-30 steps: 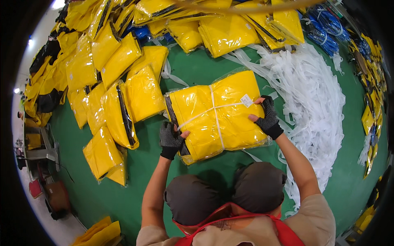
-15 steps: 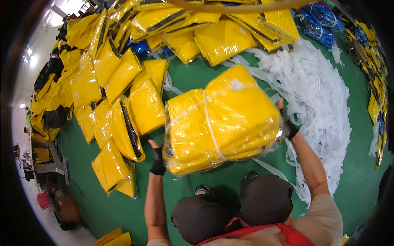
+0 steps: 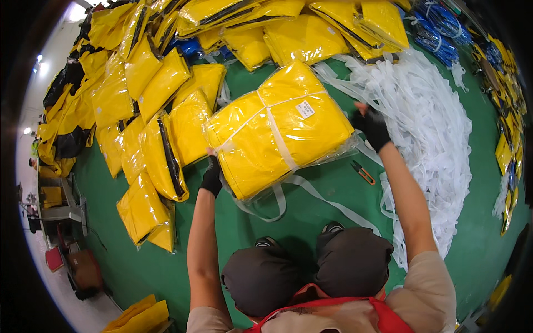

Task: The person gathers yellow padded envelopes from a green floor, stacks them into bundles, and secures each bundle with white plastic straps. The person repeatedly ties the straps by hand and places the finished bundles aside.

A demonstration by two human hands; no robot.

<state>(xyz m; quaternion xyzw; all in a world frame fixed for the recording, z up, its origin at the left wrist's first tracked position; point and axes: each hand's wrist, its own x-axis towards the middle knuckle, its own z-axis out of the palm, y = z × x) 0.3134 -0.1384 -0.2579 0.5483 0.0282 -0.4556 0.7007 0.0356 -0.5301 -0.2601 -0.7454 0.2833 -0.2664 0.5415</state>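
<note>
Tied yellow bundle (image 3: 311,136) on green floor (image 3: 144,272), left hand (image 3: 212,173) on edge

Bundle mid-view, just toward 12. Left hand touches its 8 o'clock edge; fingers mostly hidden, can't tell grip. Right hand (image 3: 372,126) off bundle, 3 o'clock, fingers bent; can't tell if holding anything. Snips (image 3: 363,172) at 4.

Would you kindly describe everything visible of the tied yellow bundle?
The tied yellow bundle looks like folded, glossy sheeting in clear plastic wrapping. Crossed white straps bind it, and a white label sits on top. It is askew over the green floor; the left hand touches its left side, the right hand is near its right end.
</note>
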